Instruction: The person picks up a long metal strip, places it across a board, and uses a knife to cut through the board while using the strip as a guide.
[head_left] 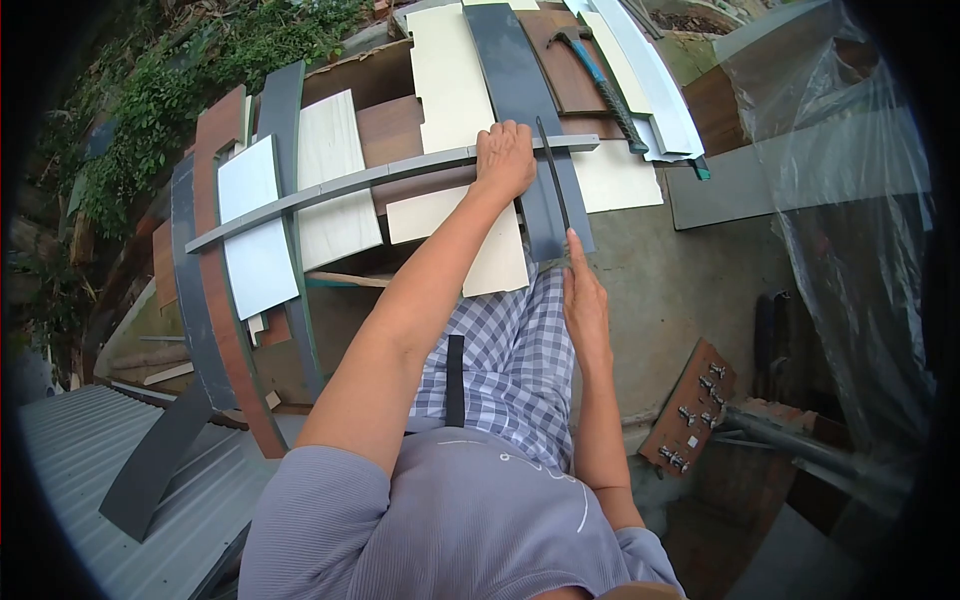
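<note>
Setting: outdoor yard with a concrete floor, greenery at the far left.
Metal bar: one, long, narrow, grey; laid crosswise over the spread boards, its right end just past the slim dark tool.
Left hand: fingers curled over the metal bar, grasping it near its right end.
Slim dark tool: one, set across the metal bar just right of the left hand, far tip beyond it; exact type cannot be told.
Right hand: closed about the near end of the tool, index finger extended along it.
Blue-grey board: one, long, beneath bar and tool.
Cream boards: several, flanking the blue-grey one, some with notched edges.
Brown-sided space: beneath the boards; whether a box cannot be told, its inside mostly covered.
Hammer: one, claw type, blue-and-black handle, resting on boards at the far right of the spread.
White panel: one, under the bar's left part, beside a pale grained panel.
Brown board: one, at lower right, bearing several metal fittings.
Clear plastic sheet: one, hanging at right.
Corrugated sheet: lower left, a dark board over it.
</note>
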